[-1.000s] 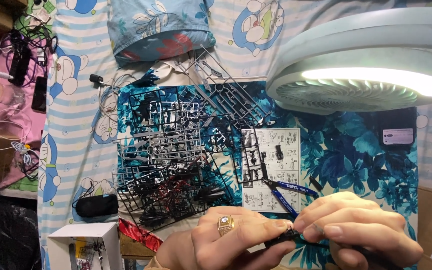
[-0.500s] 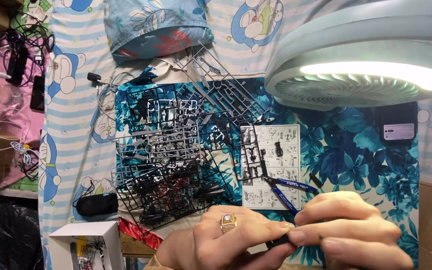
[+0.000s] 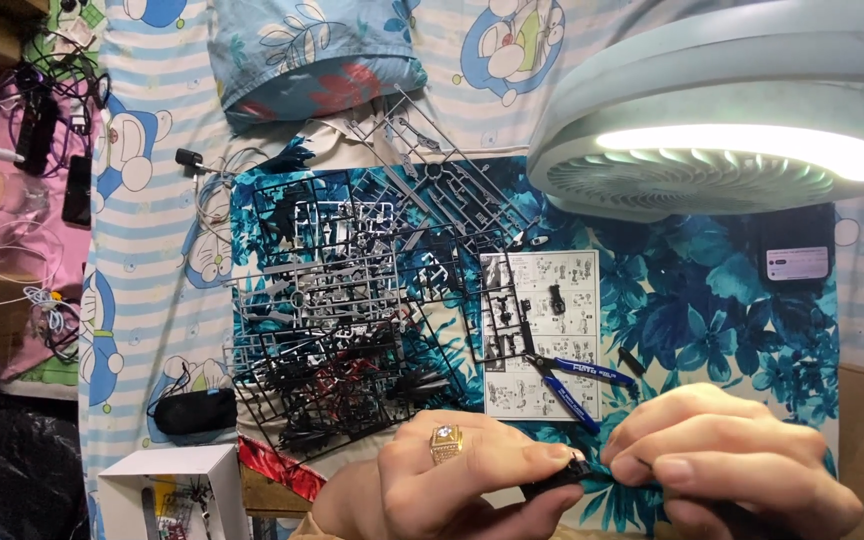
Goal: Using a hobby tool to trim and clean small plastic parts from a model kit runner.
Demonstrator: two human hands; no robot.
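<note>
My left hand [image 3: 452, 480], with a gold ring on one finger, and my right hand [image 3: 727, 460] meet at the bottom of the head view. Between their fingertips they pinch a small black plastic part [image 3: 570, 474]. Just above the hands lie blue-handled nippers [image 3: 577, 380] on a printed instruction sheet [image 3: 542, 330]. A pile of black and grey model-kit sprues [image 3: 352, 320] spreads to the left on a blue floral cloth [image 3: 712, 300].
A round lit lamp head [image 3: 732, 120] hangs over the upper right. A dark phone [image 3: 797, 262] lies at the right, a floral pillow [image 3: 312, 55] at the top, a black pouch [image 3: 195, 410] and a white box [image 3: 167, 490] at lower left. Cables and clutter fill the far left.
Both hands stay together at the bottom edge, shifting slightly as the fingers work the small black part. The view has drifted a little; nothing else moved.
</note>
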